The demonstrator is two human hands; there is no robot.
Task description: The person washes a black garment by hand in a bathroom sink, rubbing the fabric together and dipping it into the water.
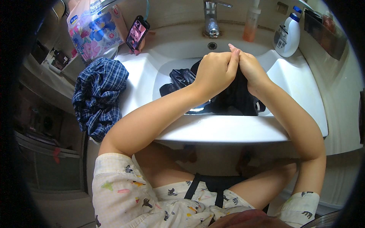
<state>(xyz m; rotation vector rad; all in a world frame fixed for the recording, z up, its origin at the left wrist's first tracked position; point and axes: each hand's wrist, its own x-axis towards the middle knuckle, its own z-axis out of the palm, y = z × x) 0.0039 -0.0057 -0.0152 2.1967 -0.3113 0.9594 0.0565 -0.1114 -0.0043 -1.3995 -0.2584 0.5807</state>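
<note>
Dark wet fabric [233, 97] lies in water in the white washbasin [199, 128]. Above it, my left hand [215, 69] is curled with its knuckles up, and its thumb meets the fingers of my right hand [251, 67]. Black cloth runs down from beneath both hands, but their palms and whatever is between them are hidden, so I cannot tell how firmly either one holds the cloth. A shiny dark bunched part of fabric [182, 78] rests left of my left hand.
A crumpled blue plaid cloth [99, 97] lies on the basin's left edge. Behind it are a floral plastic package [97, 31] and a propped smartphone [137, 33]. The chrome faucet [211, 22] stands at the back, with an orange-liquid bottle [251, 25] and a white bottle [287, 35] to its right.
</note>
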